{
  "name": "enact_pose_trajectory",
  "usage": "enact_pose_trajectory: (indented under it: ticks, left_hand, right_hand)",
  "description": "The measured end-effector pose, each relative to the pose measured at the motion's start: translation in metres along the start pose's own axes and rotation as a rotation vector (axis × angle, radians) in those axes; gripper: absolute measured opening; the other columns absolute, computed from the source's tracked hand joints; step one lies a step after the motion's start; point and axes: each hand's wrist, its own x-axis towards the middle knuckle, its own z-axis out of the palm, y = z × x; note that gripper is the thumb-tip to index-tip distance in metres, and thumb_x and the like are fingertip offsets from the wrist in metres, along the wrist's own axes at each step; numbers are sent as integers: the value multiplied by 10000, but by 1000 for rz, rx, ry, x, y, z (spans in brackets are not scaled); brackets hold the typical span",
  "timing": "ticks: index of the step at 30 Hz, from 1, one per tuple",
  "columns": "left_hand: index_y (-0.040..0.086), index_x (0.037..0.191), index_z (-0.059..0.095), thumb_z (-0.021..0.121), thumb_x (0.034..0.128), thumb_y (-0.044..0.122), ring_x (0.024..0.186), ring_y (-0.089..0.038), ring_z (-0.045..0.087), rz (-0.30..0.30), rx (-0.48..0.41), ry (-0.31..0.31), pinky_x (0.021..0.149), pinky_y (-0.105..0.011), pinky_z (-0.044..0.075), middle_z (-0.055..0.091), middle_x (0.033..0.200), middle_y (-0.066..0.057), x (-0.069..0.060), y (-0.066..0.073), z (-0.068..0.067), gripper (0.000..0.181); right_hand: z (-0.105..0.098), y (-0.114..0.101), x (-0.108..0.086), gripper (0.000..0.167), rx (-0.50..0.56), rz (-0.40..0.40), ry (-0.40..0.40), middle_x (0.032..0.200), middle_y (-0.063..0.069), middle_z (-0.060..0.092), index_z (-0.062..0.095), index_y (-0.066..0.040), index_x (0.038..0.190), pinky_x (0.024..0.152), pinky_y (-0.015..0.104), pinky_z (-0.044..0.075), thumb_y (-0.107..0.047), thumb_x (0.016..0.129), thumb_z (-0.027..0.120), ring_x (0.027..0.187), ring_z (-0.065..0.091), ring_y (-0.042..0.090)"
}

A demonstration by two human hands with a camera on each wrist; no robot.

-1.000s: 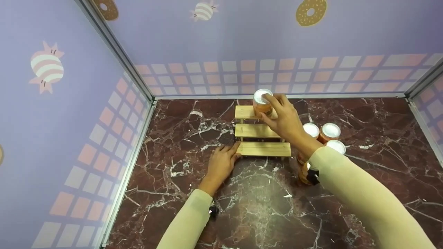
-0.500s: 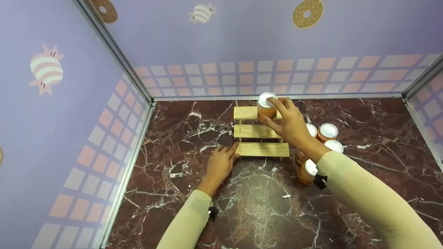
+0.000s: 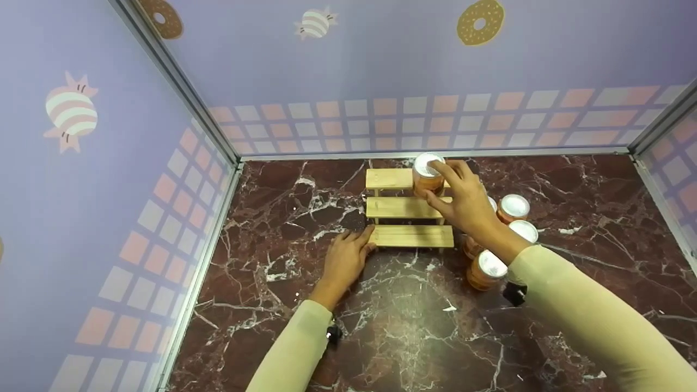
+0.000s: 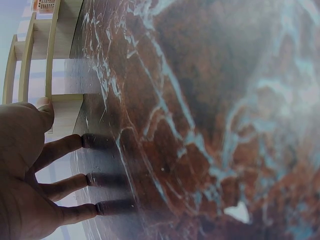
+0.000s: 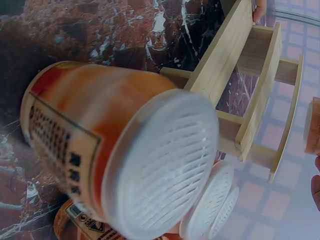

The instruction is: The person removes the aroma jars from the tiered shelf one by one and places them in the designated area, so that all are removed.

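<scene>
My right hand (image 3: pixel 463 201) grips an orange jar with a white lid (image 3: pixel 427 175), fingers on the lid and thumb low on its side. The jar is upright over the right part of the top board of a three-step wooden stand (image 3: pixel 408 236). In the right wrist view, a gap shows between the held jar (image 5: pixel 313 127) and the stand (image 5: pixel 257 90). At the stand's lower left corner rests my left hand (image 3: pixel 346 256). In the left wrist view, the left thumb (image 4: pixel 45 112) touches the front board's end, while spread, straight fingers (image 4: pixel 65 150) meet the tabletop.
Several more orange jars stand right of the stand, among them a front jar (image 3: pixel 486 270) and a back jar (image 3: pixel 513 208). My right forearm and hand partly hide others. A patterned purple wall (image 3: pixel 348 65) rises behind the dark red marbled tabletop (image 3: pixel 288 218).
My right hand has moved the jar rightward and slightly nearer, from the middle of the top board to its right part. The left hand keeps its place at the stand's corner.
</scene>
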Motion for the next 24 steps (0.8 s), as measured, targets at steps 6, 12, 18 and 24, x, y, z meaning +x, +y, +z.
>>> enact_pose_trajectory:
  ticks: [6, 12, 18, 24]
  left_hand:
    - [379, 1596, 591, 538, 1126, 546, 1265, -461, 729, 24, 17, 32, 1066, -656, 601, 816, 1312, -75, 1, -5, 6, 501]
    - [329, 1580, 616, 577, 1118, 508, 1260, -493, 720, 8, 6, 3, 1030, -695, 596, 817, 1296, -109, -1, 11, -18, 497]
    - [285, 1572, 630, 576, 1110, 519, 1270, -499, 717, 14, -25, 0, 1088, -680, 576, 814, 1289, -144, -1, 17, -27, 521]
    - [340, 1586, 615, 556, 1096, 578, 1278, -483, 719, 26, -30, 40, 1101, -671, 576, 818, 1288, -108, 0, -5, 4, 548]
  right_hand:
    - [-8, 2, -7, 596, -7, 9, 0, 1327, 293, 630, 614, -137, 1496, 878, 686, 583, -211, 967, 879, 1049, 699, 476]
    - [-17, 7, -18, 616, -7, 31, 12, 1332, 299, 640, 615, -138, 1487, 873, 667, 568, -221, 944, 892, 1007, 687, 449]
    - [-26, 12, -28, 614, -4, 18, 36, 1308, 297, 646, 623, -131, 1469, 855, 641, 549, -190, 927, 903, 909, 688, 390]
    - [-33, 16, -36, 600, 0, 14, 60, 1284, 299, 647, 646, -108, 1452, 870, 687, 567, -168, 920, 917, 1034, 697, 464]
